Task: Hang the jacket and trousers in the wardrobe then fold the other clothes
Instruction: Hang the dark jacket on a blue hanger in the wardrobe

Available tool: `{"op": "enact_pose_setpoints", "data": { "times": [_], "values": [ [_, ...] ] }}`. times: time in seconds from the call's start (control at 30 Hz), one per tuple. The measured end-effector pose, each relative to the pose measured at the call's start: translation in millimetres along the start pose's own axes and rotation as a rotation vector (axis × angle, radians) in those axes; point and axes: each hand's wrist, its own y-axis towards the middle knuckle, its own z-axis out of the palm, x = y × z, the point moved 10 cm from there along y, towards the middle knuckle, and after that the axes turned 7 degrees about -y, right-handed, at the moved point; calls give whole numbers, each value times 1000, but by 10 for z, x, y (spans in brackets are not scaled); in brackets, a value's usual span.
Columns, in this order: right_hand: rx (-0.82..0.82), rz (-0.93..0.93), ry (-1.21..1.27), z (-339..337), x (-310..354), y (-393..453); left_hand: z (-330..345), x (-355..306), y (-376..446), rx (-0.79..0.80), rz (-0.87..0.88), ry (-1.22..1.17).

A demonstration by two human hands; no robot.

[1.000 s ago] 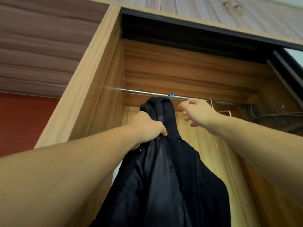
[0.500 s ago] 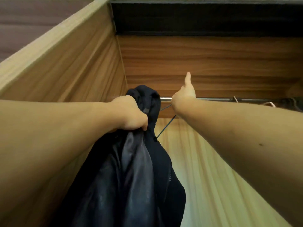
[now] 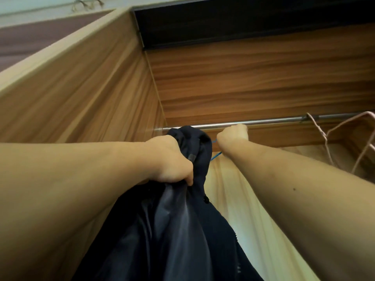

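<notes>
Wood-grain panels are closing in on the left and far sides of the wardrobe (image 3: 91, 94), and a metal rail (image 3: 263, 122) is running across it just under the top board. The left hand (image 3: 172, 161) is holding the dark jacket (image 3: 182, 230) up near the left end of the rail, its fingers (image 3: 187, 177) bunching the collar fabric tightly. The right hand (image 3: 233, 135) is reaching to the rail just right of the jacket; its fingers are facing away, so I cannot tell whether they are pinching anything or only curled. A thin blue hanger (image 3: 216, 156) is showing as a sliver between the jacket and the right wrist, and its hook is hidden. Further right, a pink wire hanger (image 3: 343, 142) is hanging on the rail, apart from both hands.

Judging by this, the step in hand is getting the jacket's hanger hooked over the rail. To do it well, the left hand should be carrying the garment's weight high so the hook is sitting slack, while the right is guiding the hook over the top of the rail and checking it is seated. Letting go should be gradual, since the slippery lining could be sliding off a thin hanger. The jacket wants room away from the side wall, or it will be creasing against it. Trousers and folding are not yet done.
</notes>
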Motion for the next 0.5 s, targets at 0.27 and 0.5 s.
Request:
{"op": "enact_pose_setpoints", "data": {
  "times": [0.27,0.5],
  "values": [
    [83,124,222,636,-157,-397,70,61,-2,-12,-9,39],
    [896,323,1399,1522,232,-1793,249,-105,-119,44,32,12]
  ]
}}
